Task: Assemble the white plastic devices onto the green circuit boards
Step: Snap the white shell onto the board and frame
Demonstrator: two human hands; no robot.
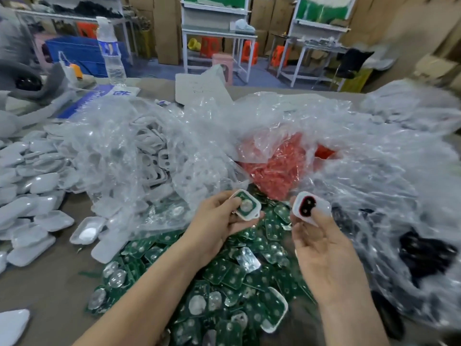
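Observation:
My left hand grips a white plastic shell with a green circuit board seated in it, a round silver disc showing on the board. My right hand pinches a second white shell that has a red and black insert facing me. Both pieces are held above a heap of loose green circuit boards on the table. Another white shell with a board in it lies on the heap.
Several white plastic covers are piled at the left. A clear bag of white frames, a bag of red parts and a bag with black parts crowd the table. A water bottle stands at the back left.

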